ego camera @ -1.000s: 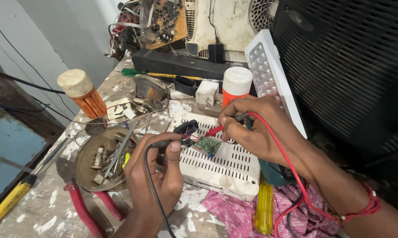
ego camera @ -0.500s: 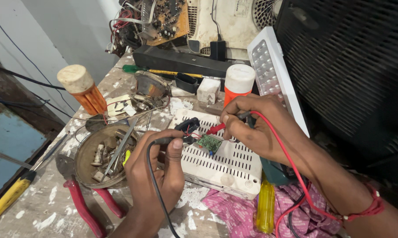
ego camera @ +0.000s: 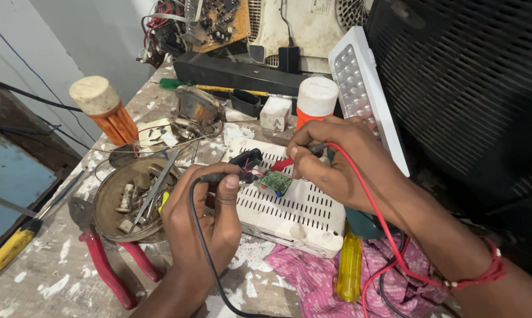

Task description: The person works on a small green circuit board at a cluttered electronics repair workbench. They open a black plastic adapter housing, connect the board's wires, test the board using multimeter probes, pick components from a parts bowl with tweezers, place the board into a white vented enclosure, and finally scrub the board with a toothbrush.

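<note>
In the round metal dish (ego camera: pixel 110 194), small metal parts (ego camera: pixel 126 197).

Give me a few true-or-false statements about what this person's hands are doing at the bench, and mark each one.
1. The left hand holds a black probe with a black lead. True.
2. The right hand holds a yellow screwdriver. False: it holds a red probe; the yellow-handled screwdriver lies on the pink cloth.
3. Both probe tips meet near a small green circuit board. True.
4. The circuit board sits in the metal bowl. False: it rests on the white vented casing.
5. Red-handled pliers lie beside the left wrist. True.
</note>
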The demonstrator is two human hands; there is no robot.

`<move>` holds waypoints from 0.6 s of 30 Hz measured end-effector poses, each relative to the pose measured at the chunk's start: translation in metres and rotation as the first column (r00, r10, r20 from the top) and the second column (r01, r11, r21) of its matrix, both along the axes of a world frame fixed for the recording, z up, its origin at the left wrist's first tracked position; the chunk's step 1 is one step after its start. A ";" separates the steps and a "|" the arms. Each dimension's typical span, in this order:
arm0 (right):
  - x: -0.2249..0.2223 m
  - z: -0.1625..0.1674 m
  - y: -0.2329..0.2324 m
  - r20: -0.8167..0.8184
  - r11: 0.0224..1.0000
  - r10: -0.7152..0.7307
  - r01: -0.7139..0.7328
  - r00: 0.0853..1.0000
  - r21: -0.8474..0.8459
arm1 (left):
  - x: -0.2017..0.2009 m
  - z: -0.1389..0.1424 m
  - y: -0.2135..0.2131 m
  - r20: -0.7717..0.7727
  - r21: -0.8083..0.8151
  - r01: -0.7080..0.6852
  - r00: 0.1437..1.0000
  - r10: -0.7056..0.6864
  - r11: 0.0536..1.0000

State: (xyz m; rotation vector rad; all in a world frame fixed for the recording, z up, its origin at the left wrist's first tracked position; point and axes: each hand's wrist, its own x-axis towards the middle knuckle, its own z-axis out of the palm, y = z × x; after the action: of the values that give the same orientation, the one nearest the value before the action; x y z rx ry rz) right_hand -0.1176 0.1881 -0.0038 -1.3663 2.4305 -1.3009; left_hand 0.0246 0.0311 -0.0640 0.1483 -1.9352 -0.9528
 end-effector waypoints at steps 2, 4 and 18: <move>0.000 0.001 0.001 -0.016 1.000 0.009 -0.009 1.000 -0.006 | 0.000 0.000 0.000 0.004 0.004 -0.002 1.000 0.002 1.000; 0.001 0.001 0.001 -0.010 1.000 0.014 -0.014 1.000 -0.004 | 0.000 0.001 0.000 0.016 0.013 -0.005 1.000 0.005 1.000; 0.000 -0.002 0.000 0.047 0.998 0.055 -0.055 0.997 -0.004 | -0.001 0.000 -0.001 -0.006 -0.008 -0.008 1.000 0.008 1.000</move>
State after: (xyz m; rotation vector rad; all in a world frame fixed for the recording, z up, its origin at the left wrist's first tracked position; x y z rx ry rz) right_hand -0.1181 0.1880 -0.0060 -1.3775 2.3441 -1.3094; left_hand 0.0240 0.0296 -0.0645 0.1482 -1.9317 -0.9390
